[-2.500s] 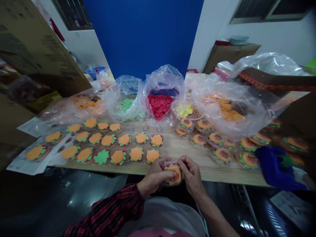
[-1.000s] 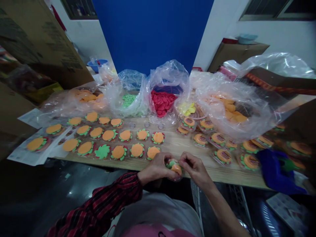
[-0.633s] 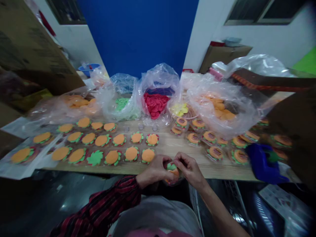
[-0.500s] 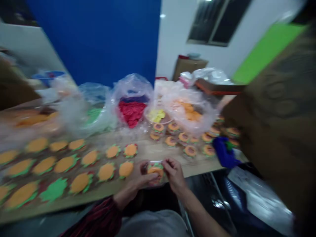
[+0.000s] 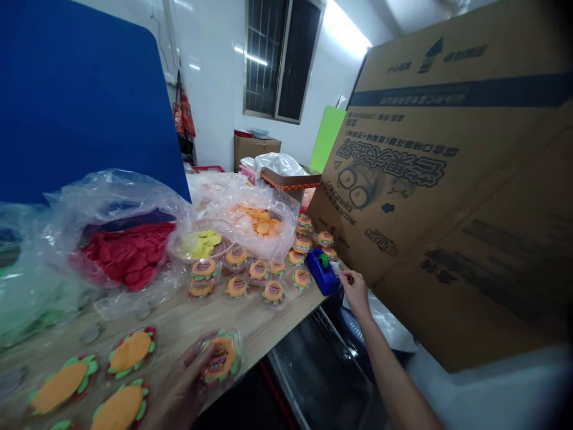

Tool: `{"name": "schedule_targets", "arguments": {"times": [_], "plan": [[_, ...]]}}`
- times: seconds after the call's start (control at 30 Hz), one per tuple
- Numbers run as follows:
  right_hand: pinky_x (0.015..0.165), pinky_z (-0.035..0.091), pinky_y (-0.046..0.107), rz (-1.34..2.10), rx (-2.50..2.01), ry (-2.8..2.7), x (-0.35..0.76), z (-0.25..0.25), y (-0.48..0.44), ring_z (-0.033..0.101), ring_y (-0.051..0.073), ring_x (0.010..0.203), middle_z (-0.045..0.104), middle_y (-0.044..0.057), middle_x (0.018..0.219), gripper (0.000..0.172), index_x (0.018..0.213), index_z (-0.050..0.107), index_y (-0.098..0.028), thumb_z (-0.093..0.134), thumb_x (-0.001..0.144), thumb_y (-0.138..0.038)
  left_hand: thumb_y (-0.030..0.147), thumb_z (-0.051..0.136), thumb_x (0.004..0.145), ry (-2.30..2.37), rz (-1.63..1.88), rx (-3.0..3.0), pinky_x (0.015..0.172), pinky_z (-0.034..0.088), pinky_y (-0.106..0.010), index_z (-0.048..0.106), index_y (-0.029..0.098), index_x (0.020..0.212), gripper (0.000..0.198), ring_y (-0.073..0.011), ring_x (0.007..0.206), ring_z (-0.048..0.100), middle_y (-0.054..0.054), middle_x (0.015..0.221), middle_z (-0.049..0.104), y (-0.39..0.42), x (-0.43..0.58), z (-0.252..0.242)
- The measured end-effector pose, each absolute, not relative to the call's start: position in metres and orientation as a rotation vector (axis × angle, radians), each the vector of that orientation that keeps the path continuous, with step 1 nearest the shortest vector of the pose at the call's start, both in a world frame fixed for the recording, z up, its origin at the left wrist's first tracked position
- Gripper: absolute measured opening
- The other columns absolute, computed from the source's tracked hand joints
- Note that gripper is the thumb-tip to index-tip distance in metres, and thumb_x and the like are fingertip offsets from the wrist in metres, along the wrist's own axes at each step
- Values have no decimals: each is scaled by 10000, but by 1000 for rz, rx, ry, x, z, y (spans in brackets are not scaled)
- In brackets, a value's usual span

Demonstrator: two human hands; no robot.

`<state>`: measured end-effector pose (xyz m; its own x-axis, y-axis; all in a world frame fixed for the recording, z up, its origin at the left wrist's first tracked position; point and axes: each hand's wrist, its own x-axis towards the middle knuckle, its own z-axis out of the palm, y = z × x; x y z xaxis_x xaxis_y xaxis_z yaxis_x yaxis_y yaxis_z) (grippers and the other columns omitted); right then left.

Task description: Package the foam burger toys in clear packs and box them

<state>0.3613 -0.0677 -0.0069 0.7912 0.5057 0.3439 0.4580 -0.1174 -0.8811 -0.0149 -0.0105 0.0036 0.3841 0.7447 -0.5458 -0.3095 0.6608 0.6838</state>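
My left hand (image 5: 185,379) is closed on a clear plastic pack (image 5: 221,356) near the table's front edge. Inside the pack is a burger-shaped piece with an orange bun, green frill and a printed label on top. Out to the right, my right hand (image 5: 357,292) pinches at the front end of a blue tape dispenser (image 5: 323,273) with a green core. A small pale bit of tape (image 5: 336,269) seems to lie between the dispenser and my fingertips; its detail is hard to make out.
Labelled burger packs (image 5: 273,292) stand near the dispenser, some stacked. Unlabelled burgers (image 5: 65,384) lie at front left. Behind are bags of red pieces (image 5: 129,254) and orange pieces (image 5: 262,222), and a basket (image 5: 224,248) with yellow pieces. A large cardboard box (image 5: 447,197) rises on the right.
My view has turned right. My right hand has left the pack and reached to the tape dispenser. The left hand alone keeps the pack, whose printed label now faces up.
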Motion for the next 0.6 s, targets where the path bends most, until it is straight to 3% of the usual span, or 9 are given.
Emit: {"name": "schedule_targets", "arguments": {"times": [0.17,0.37,0.5,0.6], "plan": [[570,409,309,205,-1768,-716,384,-28,-57,524,171,544,586,16,517,189,484,608,-180,672,498,-358,194,720,646,981,699,495,676,561,-385,585,158,1041,419,-265,781,675,-79,908,695,-11,-13,4],[474,454,282,232,-1719,-492,373,-49,-53,521,158,558,591,27,622,356,586,590,-172,599,534,-525,210,758,604,1018,668,397,684,559,-409,609,160,963,391,-272,766,677,-55,855,695,-7,-13,-3],[433,440,250,254,-1729,-451,377,-45,-55,511,154,568,591,27,666,354,687,614,-179,583,562,-508,223,774,576,1031,680,384,708,561,-419,630,154,925,383,-289,804,674,-70,897,695,-7,-14,-7],[385,382,232,298,-1761,-462,380,-38,-57,475,138,497,563,13,579,318,673,645,-169,589,573,-465,246,793,550,1000,667,371,743,560,-421,634,151,929,422,-292,833,669,-69,916,696,-8,-13,-9]]}}
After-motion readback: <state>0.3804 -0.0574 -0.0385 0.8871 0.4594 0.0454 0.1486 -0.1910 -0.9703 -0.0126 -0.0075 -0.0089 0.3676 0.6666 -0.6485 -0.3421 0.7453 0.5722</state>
